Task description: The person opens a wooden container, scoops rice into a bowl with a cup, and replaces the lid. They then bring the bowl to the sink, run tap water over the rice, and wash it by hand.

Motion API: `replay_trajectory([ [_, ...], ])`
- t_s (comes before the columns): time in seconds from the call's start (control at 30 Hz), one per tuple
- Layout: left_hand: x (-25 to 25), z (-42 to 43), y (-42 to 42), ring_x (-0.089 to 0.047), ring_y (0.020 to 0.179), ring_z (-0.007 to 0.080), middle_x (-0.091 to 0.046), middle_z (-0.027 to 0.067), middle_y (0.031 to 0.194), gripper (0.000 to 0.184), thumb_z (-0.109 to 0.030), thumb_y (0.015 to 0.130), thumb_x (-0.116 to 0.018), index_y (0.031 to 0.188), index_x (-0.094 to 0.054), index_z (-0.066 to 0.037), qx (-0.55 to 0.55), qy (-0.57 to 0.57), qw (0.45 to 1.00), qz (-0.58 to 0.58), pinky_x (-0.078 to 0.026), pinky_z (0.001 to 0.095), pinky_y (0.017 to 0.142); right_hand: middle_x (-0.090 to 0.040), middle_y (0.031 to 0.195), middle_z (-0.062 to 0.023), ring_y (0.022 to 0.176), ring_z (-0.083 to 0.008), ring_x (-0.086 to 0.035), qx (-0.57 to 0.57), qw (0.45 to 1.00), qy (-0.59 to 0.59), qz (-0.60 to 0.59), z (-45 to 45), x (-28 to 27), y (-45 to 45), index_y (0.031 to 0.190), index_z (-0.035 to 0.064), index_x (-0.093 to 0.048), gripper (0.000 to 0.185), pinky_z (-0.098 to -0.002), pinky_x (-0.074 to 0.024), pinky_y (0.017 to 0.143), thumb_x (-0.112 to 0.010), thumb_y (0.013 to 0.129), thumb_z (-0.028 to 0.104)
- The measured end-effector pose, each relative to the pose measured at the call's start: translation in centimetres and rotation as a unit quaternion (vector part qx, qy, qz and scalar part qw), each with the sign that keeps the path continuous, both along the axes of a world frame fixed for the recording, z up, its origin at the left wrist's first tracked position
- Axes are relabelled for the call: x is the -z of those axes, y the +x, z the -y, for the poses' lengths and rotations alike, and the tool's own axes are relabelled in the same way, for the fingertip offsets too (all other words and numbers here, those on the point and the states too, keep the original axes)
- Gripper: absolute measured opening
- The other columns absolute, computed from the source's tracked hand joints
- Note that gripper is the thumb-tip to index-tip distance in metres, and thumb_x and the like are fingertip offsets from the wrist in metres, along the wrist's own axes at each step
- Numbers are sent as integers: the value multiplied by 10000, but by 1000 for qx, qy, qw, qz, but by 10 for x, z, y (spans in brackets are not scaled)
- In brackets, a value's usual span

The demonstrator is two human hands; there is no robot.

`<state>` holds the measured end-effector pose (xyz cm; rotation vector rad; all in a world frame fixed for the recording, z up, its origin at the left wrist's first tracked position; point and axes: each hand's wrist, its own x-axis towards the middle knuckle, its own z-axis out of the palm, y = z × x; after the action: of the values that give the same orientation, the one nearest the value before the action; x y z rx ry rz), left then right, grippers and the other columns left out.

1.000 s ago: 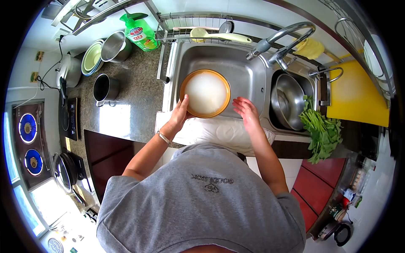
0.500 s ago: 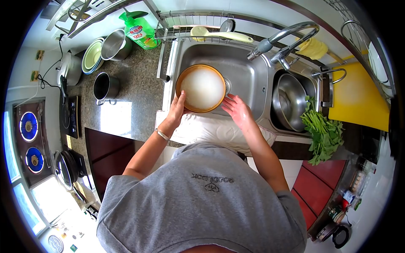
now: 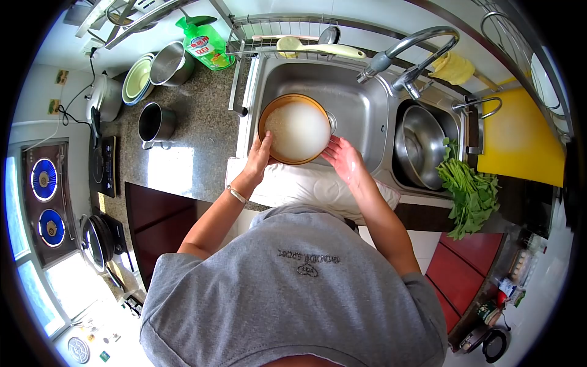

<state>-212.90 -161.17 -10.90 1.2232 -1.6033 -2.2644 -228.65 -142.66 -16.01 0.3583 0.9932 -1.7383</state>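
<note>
A round orange-rimmed bowl [image 3: 295, 129] is over the left basin of the steel sink [image 3: 361, 116]. Cloudy white liquid fills much of it, with pale grains showing at its left side. My left hand [image 3: 259, 155] grips the bowl's lower left rim, thumb on top and the other fingers partly hidden beneath. At the lower right edge of the bowl is my right hand [image 3: 342, 156], palm up and wet, fingers stretched out with the tips against or very near the bowl's side. A white cloth [image 3: 299, 188] lies along the sink's front edge below both hands.
A faucet [image 3: 391, 58] arches over the sink. The right basin holds a steel bowl [image 3: 420, 147], with leafy greens [image 3: 468, 196] beside it. On the left counter stand a dark pot [image 3: 156, 124], a metal pot [image 3: 171, 64], stacked bowls [image 3: 138, 79] and a green bottle [image 3: 206, 46].
The bowl has shifted slightly up and left from a second ago, then a little right. Its grains now show at the left side. My right hand has come closer to its edge.
</note>
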Motion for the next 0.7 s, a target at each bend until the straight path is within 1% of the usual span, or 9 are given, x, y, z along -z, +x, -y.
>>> replay_trajectory([
  [0.23, -8, -1, -1, -581, 1057, 217, -505, 127, 1253, 542, -429, 973, -412, 1391, -291, -107, 5, -11, 1000, 0, -560, 355, 785, -526, 1218, -151, 1134, -267, -511, 2, 1000, -3, 1, -2, -2, -1, 1226, -15, -450, 412, -420, -434, 989, -291, 1001, 292],
  [0.33, -8, -1, -1, -592, 1022, 197, -518, 116, 1232, 540, -435, 971, -412, 1386, -305, -105, 2, -14, 1000, -5, -564, 333, 749, -520, 1225, -157, 1134, -272, -512, 3, 1000, 0, -3, -2, -4, -2, 1236, -21, -443, 417, -423, -433, 991, -291, 1000, 288],
  [0.4, -6, 1, -1, -598, 983, 169, -535, 101, 1200, 533, -439, 971, -412, 1377, -324, -106, 13, -35, 999, -2, -562, 302, 702, -509, 1240, -163, 1137, -284, -509, -5, 1000, 1, -4, -2, -5, -2, 1251, -26, -433, 423, -430, -433, 992, -291, 1000, 283],
  [0.43, -6, 1, -1, -598, 983, 169, -535, 101, 1200, 533, -439, 971, -412, 1377, -324, -106, 14, -36, 999, -2, -562, 302, 702, -509, 1240, -163, 1137, -284, -509, -5, 1000, 1, -4, -2, -5, -3, 1251, -26, -433, 423, -430, -433, 992, -291, 1000, 283],
  [0.5, -6, 2, -1, -577, 1080, 241, -481, 137, 1287, 552, -423, 974, -411, 1394, -300, -83, 26, -46, 999, 4, -553, 377, 808, -495, 1256, -164, 1138, -298, -506, -10, 1000, -6, -10, -3, -5, -3, 1266, -28, -422, 427, -438, -432, 992, -291, 999, 279],
  [0.7, -10, -1, -4, -569, 1091, 236, -483, 137, 1284, 539, -418, 977, -408, 1392, -313, -87, 23, -59, 998, 11, -548, 379, 818, -474, 1277, -158, 1132, -308, -507, -15, 1000, -3, -24, -3, -9, -2, 1281, -23, -409, 428, -444, -435, 981, -293, 999, 278],
])
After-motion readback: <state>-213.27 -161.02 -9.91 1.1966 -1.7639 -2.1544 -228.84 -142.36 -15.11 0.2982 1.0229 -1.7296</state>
